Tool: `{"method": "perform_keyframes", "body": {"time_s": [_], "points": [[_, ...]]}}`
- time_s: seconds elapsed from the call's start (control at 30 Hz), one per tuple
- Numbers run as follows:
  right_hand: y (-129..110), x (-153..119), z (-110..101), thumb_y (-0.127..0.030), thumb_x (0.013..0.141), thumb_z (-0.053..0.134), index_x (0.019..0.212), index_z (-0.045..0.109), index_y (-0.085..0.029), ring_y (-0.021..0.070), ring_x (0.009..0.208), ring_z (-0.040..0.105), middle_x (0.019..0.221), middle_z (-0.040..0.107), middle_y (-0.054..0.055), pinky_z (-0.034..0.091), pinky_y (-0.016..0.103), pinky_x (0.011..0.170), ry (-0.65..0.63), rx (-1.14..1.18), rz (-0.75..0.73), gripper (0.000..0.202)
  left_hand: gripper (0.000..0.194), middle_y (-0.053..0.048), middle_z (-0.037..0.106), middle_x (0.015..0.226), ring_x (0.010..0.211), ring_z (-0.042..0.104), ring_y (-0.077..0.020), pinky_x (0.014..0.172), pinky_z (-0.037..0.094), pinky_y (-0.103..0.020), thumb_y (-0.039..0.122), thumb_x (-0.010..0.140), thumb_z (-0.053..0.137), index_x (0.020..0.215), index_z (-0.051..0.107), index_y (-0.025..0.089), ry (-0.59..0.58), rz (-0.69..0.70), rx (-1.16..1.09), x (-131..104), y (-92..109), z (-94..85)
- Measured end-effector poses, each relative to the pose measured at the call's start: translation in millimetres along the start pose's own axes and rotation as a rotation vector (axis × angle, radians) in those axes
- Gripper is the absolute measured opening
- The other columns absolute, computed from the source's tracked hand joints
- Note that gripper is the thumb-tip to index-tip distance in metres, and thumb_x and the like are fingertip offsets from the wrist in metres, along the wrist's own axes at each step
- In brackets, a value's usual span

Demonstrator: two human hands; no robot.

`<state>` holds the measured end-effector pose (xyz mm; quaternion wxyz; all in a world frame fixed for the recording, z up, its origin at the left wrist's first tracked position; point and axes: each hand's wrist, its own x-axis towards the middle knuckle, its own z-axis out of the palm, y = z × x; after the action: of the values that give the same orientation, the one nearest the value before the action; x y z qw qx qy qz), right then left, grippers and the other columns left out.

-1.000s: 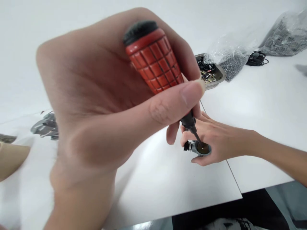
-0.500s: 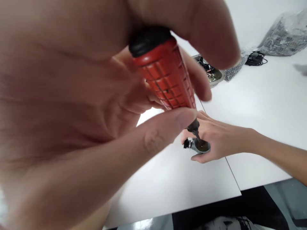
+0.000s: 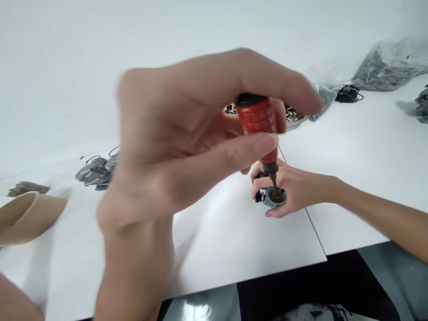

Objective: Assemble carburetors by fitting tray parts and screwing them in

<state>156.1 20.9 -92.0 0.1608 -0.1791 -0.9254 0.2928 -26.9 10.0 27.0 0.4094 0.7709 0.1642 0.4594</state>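
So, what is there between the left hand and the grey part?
In the head view, the lower end of the screwdriver, gripped by the left hand, reaches down to the round opening of the grey part the right hand holds.

Screwdriver (image 3: 254, 119): red handle, dark grid of grooves, black end cap, black collar, grey shank. Under its tip: housing (image 3: 274, 204), grey rim, dark brown inside; black knob (image 3: 258, 197) on its side, silvery band between. Table (image 3: 214, 254) around screwdriver: plain white, thin dark seam. Far left of screwdriver: beige roll (image 3: 45, 218), then mid-grey parts (image 3: 95, 173) closer in. Right of and beyond screwdriver: black cable coil (image 3: 347, 94), clear bag (image 3: 383, 69) with speckled grey contents.
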Motion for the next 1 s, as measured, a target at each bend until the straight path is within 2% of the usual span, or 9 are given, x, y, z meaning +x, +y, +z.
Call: {"method": "perform_keyframes", "body": {"time_s": [0.1,0.2,0.3,0.4,0.57,0.67,0.73,0.87,1.0], "points": [[-0.9,-0.1,-0.8,-0.027,0.076,0.075,0.104,0.062,-0.021,0.0225,0.106,0.045,0.114,0.052,0.008,0.036,0.040,0.099,-0.005,-0.009,0.011,0.032,0.027,-0.002,0.074,0.097,0.089,0.070,-0.0111,0.068,0.060,-0.015,0.017,0.077,0.076,0.104,0.074,0.012,0.011,0.128,0.148,4.9,-9.5,2.1],[-0.4,-0.7,-1.1,-0.027,0.075,0.075,0.104,0.063,-0.022,0.0234,0.108,0.044,0.112,0.052,0.008,0.037,0.041,0.100,0.005,-0.016,-0.002,0.032,0.036,-0.005,0.073,0.090,0.071,0.069,-0.0117,0.044,0.053,-0.016,0.001,0.068,0.079,0.103,0.070,0.000,0.054,0.166,0.103,5.0,-13.7,0.5],[0.1,-1.6,-1.1,-0.028,0.075,0.075,0.106,0.063,-0.022,0.0230,0.106,0.046,0.111,0.053,0.007,0.038,0.041,0.100,0.021,-0.015,-0.014,0.034,0.027,-0.008,0.072,0.095,0.072,0.069,-0.0136,0.045,0.053,-0.021,0.004,0.083,0.065,0.110,0.068,0.003,-0.100,0.067,0.059,0.6,-6.0,-3.5],[-0.4,-1.8,-0.7,-0.029,0.075,0.076,0.108,0.064,-0.022,0.0229,0.110,0.048,0.112,0.055,0.007,0.037,0.041,0.103,0.017,0.012,0.007,0.036,0.022,-0.004,0.071,0.101,0.080,0.070,-0.0119,0.060,0.060,-0.023,0.015,0.084,0.068,0.106,0.071,0.015,-0.218,0.131,0.126,-4.2,0.9,-4.0],[4.1,-0.2,-0.6,-0.045,0.076,0.079,0.116,0.067,-0.029,0.0273,0.133,0.039,0.140,0.048,0.006,0.031,0.048,0.114,-0.077,0.083,0.039,0.045,0.034,-0.003,0.070,0.088,0.067,0.064,-0.0074,0.043,0.048,-0.015,0.006,0.076,0.074,0.109,0.067,0.011,0.024,0.026,0.082,-8.9,-4.2,0.4],[8.3,-2.3,-16.7,-0.055,0.064,0.084,0.140,0.052,-0.035,0.0348,0.144,0.026,0.155,0.034,0.006,0.029,0.055,0.115,-0.155,0.052,0.149,0.084,0.024,-0.006,0.068,0.087,0.064,0.063,-0.0089,0.040,0.045,-0.018,0.008,0.083,0.066,0.107,0.067,0.011,-0.049,-0.098,0.028,-9.9,-2.7,-1.0],[5.3,-4.6,-40.9,-0.056,0.062,0.085,0.147,0.042,-0.032,0.0354,0.142,0.031,0.153,0.039,0.007,0.035,0.055,0.113,-0.187,0.036,0.222,0.098,0.020,-0.003,0.066,0.081,0.063,0.062,-0.0077,0.045,0.048,-0.018,0.009,0.080,0.070,0.099,0.069,0.013,-0.064,-0.078,0.057,-10.5,1.6,-0.7],[-28.0,-2.7,-104.1,-0.042,0.086,0.066,0.122,0.065,-0.027,0.0206,0.110,0.062,0.123,0.065,0.001,0.053,0.038,0.091,-0.078,-0.079,0.254,0.039,0.028,-0.001,0.068,0.078,0.062,0.066,-0.0094,0.043,0.046,-0.017,0.016,0.074,0.079,0.100,0.068,0.017,0.095,-0.118,0.135,-12.7,10.3,7.0],[-77.7,7.7,-135.7,-0.027,0.091,0.061,0.091,0.070,-0.025,0.0069,0.073,0.061,0.082,0.067,-0.007,0.049,0.024,0.061,0.382,-0.236,0.134,0.009,0.052,-0.001,0.072,0.082,0.064,0.070,-0.0134,0.040,0.043,-0.018,0.017,0.077,0.075,0.122,0.050,0.022,0.120,-0.222,0.059,-14.5,13.8,12.6]]}}
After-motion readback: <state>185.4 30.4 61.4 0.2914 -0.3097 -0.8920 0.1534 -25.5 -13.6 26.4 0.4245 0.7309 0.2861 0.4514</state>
